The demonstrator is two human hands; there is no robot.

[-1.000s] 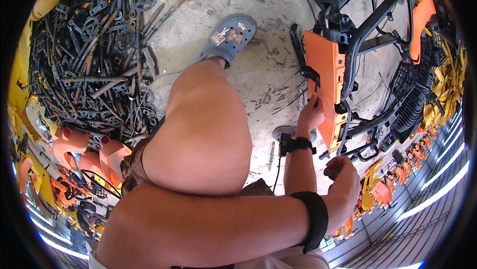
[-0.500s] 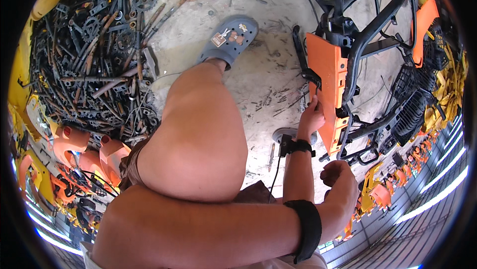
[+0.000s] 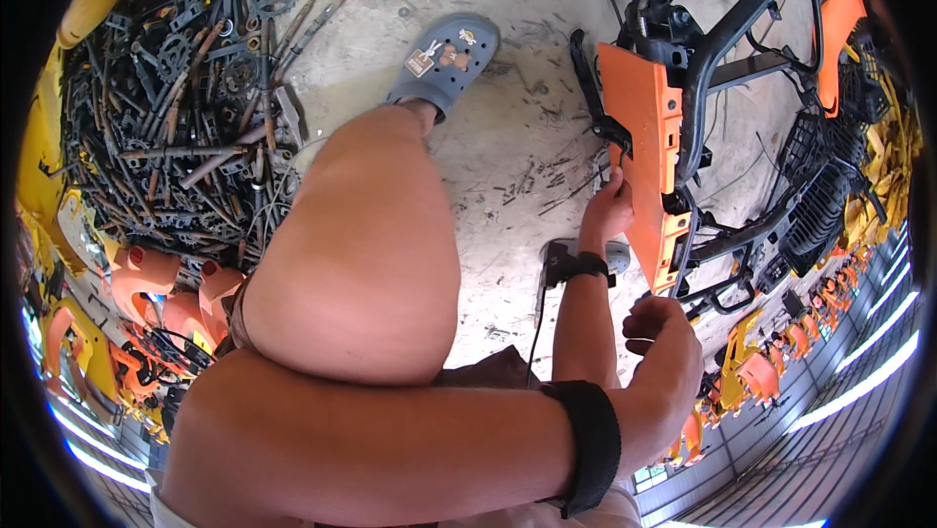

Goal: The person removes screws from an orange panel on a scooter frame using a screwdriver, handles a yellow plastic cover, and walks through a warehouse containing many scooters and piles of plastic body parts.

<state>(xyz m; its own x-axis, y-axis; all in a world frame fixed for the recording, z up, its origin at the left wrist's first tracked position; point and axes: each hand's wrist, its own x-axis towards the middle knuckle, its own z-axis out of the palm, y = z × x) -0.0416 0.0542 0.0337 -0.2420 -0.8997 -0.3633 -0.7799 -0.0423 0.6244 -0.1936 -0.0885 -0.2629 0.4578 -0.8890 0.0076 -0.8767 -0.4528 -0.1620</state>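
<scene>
An orange plastic panel (image 3: pixel 634 142) stands along the near-left side of a black tubular frame (image 3: pixel 698 89). My right hand (image 3: pixel 609 211) is closed on the panel's left edge, thumb showing and the other fingers partly hidden behind it. A black strap with a small device (image 3: pixel 566 264) sits on that wrist. My left hand (image 3: pixel 668 341) is at the panel's near end, its fingers curled; what they hold, if anything, is hidden. My left forearm, with a black band (image 3: pixel 590 445), crosses over the right one.
Rusty metal rods and pedals (image 3: pixel 176 108) are heaped at the left, with a hammer (image 3: pixel 290 118) at the pile's edge. My grey clog (image 3: pixel 454 55) rests on the concrete floor (image 3: pixel 508 167). Black slatted parts (image 3: pixel 820 206) and yellow parts (image 3: pixel 878 186) lie at the right.
The view has shifted slightly, so the floor things sit a little higher. My right hand keeps its hold on the panel, and my left hand stays curled by the panel's near end.
</scene>
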